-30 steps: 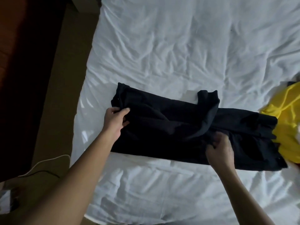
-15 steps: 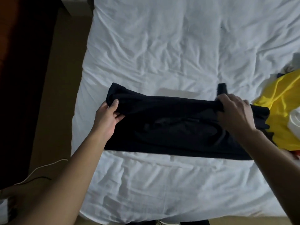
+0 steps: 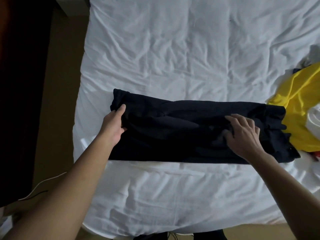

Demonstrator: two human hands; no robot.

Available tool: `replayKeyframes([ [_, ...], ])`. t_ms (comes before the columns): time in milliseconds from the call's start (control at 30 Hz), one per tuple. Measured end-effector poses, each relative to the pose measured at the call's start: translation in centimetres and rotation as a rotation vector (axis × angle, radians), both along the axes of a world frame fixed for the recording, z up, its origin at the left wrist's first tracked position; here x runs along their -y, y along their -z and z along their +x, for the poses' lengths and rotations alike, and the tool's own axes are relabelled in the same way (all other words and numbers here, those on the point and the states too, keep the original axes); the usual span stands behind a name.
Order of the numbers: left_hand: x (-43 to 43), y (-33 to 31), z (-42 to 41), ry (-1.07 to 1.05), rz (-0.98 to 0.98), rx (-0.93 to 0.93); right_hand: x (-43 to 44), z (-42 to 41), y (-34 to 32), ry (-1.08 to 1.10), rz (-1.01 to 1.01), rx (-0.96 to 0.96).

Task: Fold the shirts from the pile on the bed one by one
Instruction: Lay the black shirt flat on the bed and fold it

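Observation:
A black shirt point(image 3: 181, 132) lies across the white bed point(image 3: 173, 58) as a long folded band, running left to right. My left hand point(image 3: 115, 122) grips its left end, thumb on top and fingers tucked under the cloth. My right hand point(image 3: 244, 134) rests on the right part of the shirt with spread fingers pressing the fabric down. At the bed's right edge lies the pile, with a yellow shirt point(image 3: 301, 104) on top.
A white garment point(image 3: 314, 120) and a grey one point(image 3: 314, 54) lie in the pile on the right. Left of the bed is brown floor point(image 3: 65, 101) with a white cable point(image 3: 43, 184). A dark piece of furniture point(image 3: 20, 84) stands at far left.
My right hand carried the sleeve up over the shirt, laid it flat, then came back down onto the shirt's right part. My left hand kept its hold on the left end.

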State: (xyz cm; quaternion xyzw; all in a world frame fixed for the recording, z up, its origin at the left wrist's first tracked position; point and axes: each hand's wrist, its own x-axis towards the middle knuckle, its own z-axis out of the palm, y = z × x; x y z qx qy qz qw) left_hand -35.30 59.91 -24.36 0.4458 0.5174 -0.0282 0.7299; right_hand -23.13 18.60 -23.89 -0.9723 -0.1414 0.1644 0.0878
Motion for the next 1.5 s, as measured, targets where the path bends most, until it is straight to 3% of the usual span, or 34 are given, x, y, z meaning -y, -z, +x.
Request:
replayKeyframes([
  [67, -0.3, -0.2, 0.2, -0.056, -0.026, 0.049, 0.1, 1.4, 0.4, -0.116, -0.051, -0.058],
  [167, -1.1, -0.2, -0.3, -0.176, -0.125, 0.154, 0.5, 3.8, -0.5, -0.125, -0.013, -0.129],
  [300, -0.4, 1.2, -1.9, -0.194, -0.105, 0.008, 0.4, 5.9, -1.1, -0.151, -0.056, -0.246],
  [433, 0.1, 1.5, -1.3, -0.089, 0.168, -0.159, -0.6, 6.5, -0.5, -0.243, -0.158, -0.317],
  [533, -1.0, 0.6, 0.7, 0.072, 0.517, -0.224, -2.1, 6.5, -0.2, -0.278, -0.127, -0.32],
  [600, -2.0, -0.2, 2.3, 0.212, 0.619, -0.256, -3.1, 6.4, 0.0, -0.267, -0.072, -0.305],
  [667, -3.2, -0.5, 3.9, 0.265, 0.596, -0.259, -3.8, 6.4, 0.1, -0.217, 0.021, -0.293],
  [800, -6.7, 0.4, 4.4, -0.208, 0.128, -0.214, -3.5, 7.0, 0.3, -0.083, 0.143, -0.278],
  [867, -6.8, 1.6, 3.1, -0.292, 0.037, -0.23, -2.9, 7.1, 0.6, -0.049, 0.132, -0.265],
  [1100, -2.6, 0.8, 2.1, -0.16, 0.289, -0.133, -2.7, 7.1, 0.2, -0.012, 0.205, -0.301],
  [1267, 1.1, 0.6, 0.7, -0.038, 0.102, -0.101, -2.3, 7.8, -1.1, 0.023, 0.279, -0.27],
  [1367, -0.1, 0.7, 0.2, -0.105, 0.293, -0.154, -1.4, 8.8, -1.9, 0.142, 0.343, -0.234],
  [1500, 0.6, 0.2, 0.2, 0.088, 0.548, -0.27, -1.1, 8.7, -1.3, 0.068, 0.253, -0.227],
])
